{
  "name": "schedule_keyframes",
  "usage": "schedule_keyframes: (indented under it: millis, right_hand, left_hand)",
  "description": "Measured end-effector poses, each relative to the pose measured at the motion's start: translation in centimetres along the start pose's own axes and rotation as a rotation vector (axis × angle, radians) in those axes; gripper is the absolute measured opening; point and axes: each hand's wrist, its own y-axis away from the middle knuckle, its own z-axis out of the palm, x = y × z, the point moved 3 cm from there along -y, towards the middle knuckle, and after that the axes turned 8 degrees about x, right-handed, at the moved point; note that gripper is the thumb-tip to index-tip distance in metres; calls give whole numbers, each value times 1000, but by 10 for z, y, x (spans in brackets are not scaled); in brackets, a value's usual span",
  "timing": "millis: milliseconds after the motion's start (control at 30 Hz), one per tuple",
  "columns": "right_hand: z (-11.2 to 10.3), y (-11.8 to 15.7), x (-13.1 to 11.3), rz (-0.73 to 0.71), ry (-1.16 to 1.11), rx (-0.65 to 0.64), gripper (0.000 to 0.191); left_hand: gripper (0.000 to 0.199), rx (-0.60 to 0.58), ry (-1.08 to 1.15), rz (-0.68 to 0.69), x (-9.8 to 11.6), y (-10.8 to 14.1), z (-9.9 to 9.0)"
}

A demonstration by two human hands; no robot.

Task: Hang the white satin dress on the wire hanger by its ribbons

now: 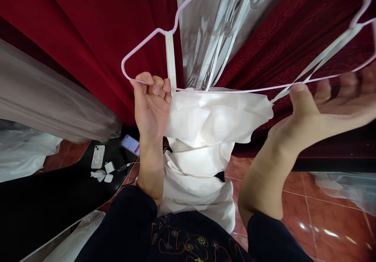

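Note:
A pale pink hanger (235, 91) stretches across the view, its bottom bar nearly level. From it hangs a white garment (202, 125) by thin straps, one looped over each notch of the hanger. My left hand (154, 105) pinches the hanger's left lower corner, fingers curled beside the left strap (170, 58). On the right, my right hand (326, 101) has its fingers spread behind the bar, with the thumb touching the bar near the right strap (326, 54). The garment falls in folds down to my lap.
Red curtains (117, 31) and a sheer grey one hang in front. At the left, a black table (73, 183) bears a white phone (98, 156), a lit phone (131, 144) and a charger (109, 167). Red tiles (331, 215) cover the floor.

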Motion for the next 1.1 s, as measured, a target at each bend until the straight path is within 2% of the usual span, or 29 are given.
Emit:
schedule_keyframes:
  millis: [67,100,133,200,300,533,667,800,933,1033,1100]
  right_hand:
    - [4,1,2,-223,-67,-148,59]
    - [6,-1,6,-266,-119,-216,55]
    - [7,-5,11,-239,-177,-269,48]
    - [12,-16,23,-66,-278,-333,32]
    - [17,-27,27,71,-373,-336,20]
    - [21,-19,3,179,-428,-313,39]
    - [20,-16,-7,235,-497,-356,45]
    - [23,-24,-3,235,-564,-427,49]
    - [26,-31,13,229,-541,-446,50]
    - [25,-30,22,203,-518,-459,43]
    - [25,-29,26,184,-514,-464,39]
  left_hand:
    - [42,4,-15,7,1,1,0]
    - [42,4,-20,6,1,2,0]
    - [42,2,-21,2,2,3,1]
    - [39,-15,17,-14,2,4,2]
    - [36,-51,103,-25,1,5,3]
    - [37,-8,14,-15,-7,3,2]
    - [36,-9,13,-25,-7,2,3]
    - [34,-46,32,16,-6,-1,4]
    - [30,-116,-116,156,-5,3,3]
    - [20,-142,-382,298,-2,12,0]
    - [16,-145,-529,346,2,18,1]
